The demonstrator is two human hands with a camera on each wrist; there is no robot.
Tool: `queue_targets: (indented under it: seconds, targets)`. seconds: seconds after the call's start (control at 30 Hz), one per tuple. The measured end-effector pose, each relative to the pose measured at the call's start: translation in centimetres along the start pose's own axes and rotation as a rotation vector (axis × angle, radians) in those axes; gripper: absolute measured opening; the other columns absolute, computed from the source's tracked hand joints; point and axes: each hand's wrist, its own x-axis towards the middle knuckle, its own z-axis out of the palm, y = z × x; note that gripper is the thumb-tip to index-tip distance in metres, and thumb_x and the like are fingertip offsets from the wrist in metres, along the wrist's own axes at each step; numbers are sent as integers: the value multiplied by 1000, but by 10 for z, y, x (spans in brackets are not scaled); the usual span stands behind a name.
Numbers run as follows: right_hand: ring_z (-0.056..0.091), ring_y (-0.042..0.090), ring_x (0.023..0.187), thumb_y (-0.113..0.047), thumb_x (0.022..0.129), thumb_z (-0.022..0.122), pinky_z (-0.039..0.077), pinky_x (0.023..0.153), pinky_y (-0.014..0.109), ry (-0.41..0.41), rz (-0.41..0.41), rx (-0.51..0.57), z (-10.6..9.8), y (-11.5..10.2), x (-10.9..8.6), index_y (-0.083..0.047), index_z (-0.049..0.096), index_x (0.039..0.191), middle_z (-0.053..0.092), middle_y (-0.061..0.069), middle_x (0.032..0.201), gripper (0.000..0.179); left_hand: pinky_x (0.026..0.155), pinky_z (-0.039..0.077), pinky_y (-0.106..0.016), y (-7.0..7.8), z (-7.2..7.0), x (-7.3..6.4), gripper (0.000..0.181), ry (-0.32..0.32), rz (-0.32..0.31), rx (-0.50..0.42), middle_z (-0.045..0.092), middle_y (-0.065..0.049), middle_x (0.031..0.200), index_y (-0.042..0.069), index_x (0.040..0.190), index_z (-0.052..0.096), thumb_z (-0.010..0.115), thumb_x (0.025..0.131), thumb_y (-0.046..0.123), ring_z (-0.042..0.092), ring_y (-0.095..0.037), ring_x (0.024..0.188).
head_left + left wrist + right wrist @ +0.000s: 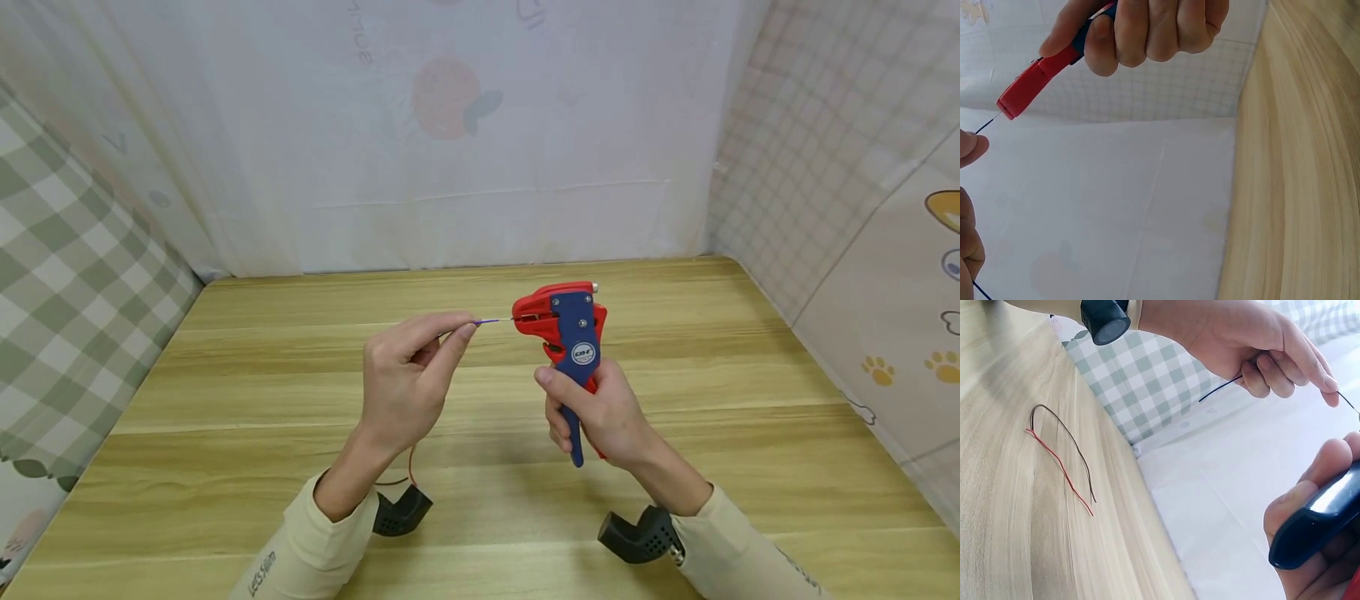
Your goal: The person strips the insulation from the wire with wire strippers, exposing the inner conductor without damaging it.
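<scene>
My left hand (408, 371) pinches a thin blue wire (487, 321) between thumb and index finger. A short bare, shiny length shows near the wire's tip, right at the nose of a red and blue wire stripper (583, 333). My right hand (596, 408) grips that stripper by its handles, holding it upright above the table. In the right wrist view, the blue wire's other end (1219, 389) sticks out from behind the left hand's curled fingers. The left wrist view also shows the stripper's red nose (1022, 94) beside the wire tip.
On the wooden table (487, 533) lie a red wire (1060, 465) and a dark brown wire (1072, 434), close together near my left forearm. A white printed curtain (450, 200) hangs behind the table. Black wrist cameras (637, 536) sit at both sleeves.
</scene>
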Motion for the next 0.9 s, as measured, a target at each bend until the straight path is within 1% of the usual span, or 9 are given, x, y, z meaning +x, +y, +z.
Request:
queue_targets:
  seconds: [0.03,0.1,0.27,0.33,0.43,0.5,0.67,0.8,0.9]
  targets:
    - [54,21,43,-7,109,48,52,44,35,-2,9,3,-1,0,0,-6,52,90,53,4,57,20,50,25,-20,0,-1,0,7,2,0,0,57,-3,63,-2,97,81,76,91,-3,31,-6,52]
    - [54,20,43,-8,110,47,52,44,34,1,16,28,-5,-1,1,-7,52,88,53,3,57,23,48,25,-19,-1,-5,0,7,26,-21,-17,54,-3,60,-5,97,80,74,92,-5,31,-5,50]
    - [52,19,42,-5,111,40,49,43,31,48,-47,94,-24,-8,2,-9,52,82,51,3,57,31,45,18,-20,1,-25,8,9,184,-65,-53,34,-1,52,-9,94,78,70,93,-12,22,-4,48]
    - [51,20,42,-4,111,39,49,42,31,58,-79,81,-31,-12,1,-9,51,83,50,4,57,31,47,18,-22,3,-30,11,9,211,-69,-54,33,-1,53,-8,93,78,70,92,-11,21,-5,49]
    - [51,22,43,-4,111,38,50,43,32,48,-104,51,-33,-15,1,-9,50,83,50,5,58,31,48,18,-23,3,-29,12,8,191,-77,-59,34,-1,54,-7,92,79,71,93,-9,22,-7,50]
    - [51,23,43,-3,111,38,50,43,33,40,-113,53,-33,-16,2,-9,50,83,50,5,58,30,49,18,-24,2,-27,12,8,183,-85,-63,34,-1,54,-6,92,79,72,92,-8,22,-8,51]
    - [52,20,44,-5,111,36,52,45,30,67,-95,61,-33,-18,0,-10,51,85,51,4,59,30,50,18,-24,0,-26,10,7,183,-90,-65,34,-1,54,-6,92,79,72,92,-8,23,-7,52]
    - [53,19,45,-6,112,36,53,46,29,81,-86,45,-35,-18,-1,-11,51,86,52,3,60,30,49,19,-23,0,-26,8,6,164,-97,-74,35,0,55,-6,93,79,73,92,-6,24,-7,52]
    - [54,20,46,-6,112,36,53,46,29,85,-84,33,-36,-17,-2,-11,51,86,53,3,61,30,49,19,-24,0,-25,7,6,149,-118,-83,35,1,56,-5,94,80,74,92,-4,25,-8,52]
